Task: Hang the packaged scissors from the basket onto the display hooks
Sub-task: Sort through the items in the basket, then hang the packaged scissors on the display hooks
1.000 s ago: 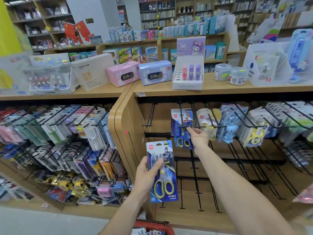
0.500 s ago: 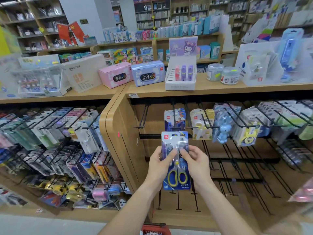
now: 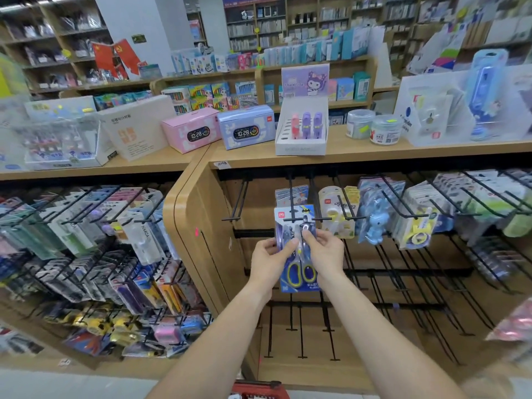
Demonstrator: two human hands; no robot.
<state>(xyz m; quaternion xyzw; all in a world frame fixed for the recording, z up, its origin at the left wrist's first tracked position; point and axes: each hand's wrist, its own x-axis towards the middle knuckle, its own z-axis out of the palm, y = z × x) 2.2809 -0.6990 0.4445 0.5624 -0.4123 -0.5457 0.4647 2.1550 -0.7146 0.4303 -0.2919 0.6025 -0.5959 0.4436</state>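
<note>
The packaged scissors (image 3: pixel 298 249) now sit higher than 0.5 s ago, top edge at the display hook (image 3: pixel 294 197) (other packs behind); your left hand (image 3: pixel 269 260) and right hand (image 3: pixel 325 254) both pinch it.

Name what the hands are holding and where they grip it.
Both hands, left hand and right hand, pinch one scissors pack at its middle, side edges.
</note>
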